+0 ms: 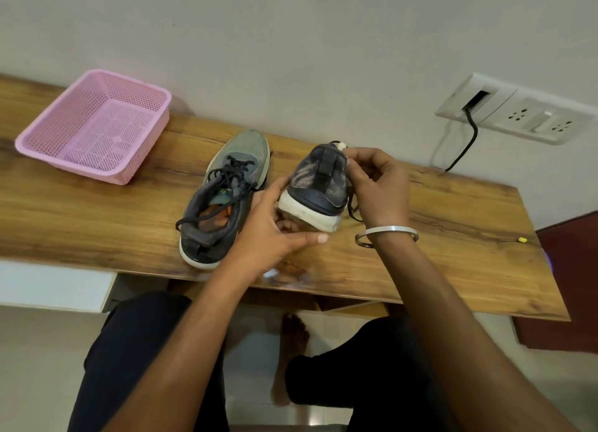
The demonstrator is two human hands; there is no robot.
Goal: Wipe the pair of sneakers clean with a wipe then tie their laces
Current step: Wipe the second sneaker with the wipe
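Two hands hold a sneaker above a wooden table.

The left hand [278, 227] grips the raised sneaker [318, 185] under its sole; the right hand [375, 185] pinches a wipe [340, 146] against its top. The other sneaker [223, 195] sits just beside, laces loose.

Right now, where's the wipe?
In the head view, the wipe is a small white wad pinched in the right hand, against the top of the tilted sneaker that the left hand supports.

Our left hand [275, 227] grips the tilted right sneaker's [318, 185] sole; our right hand [375, 185] presses a wipe [340, 145] on its heel.
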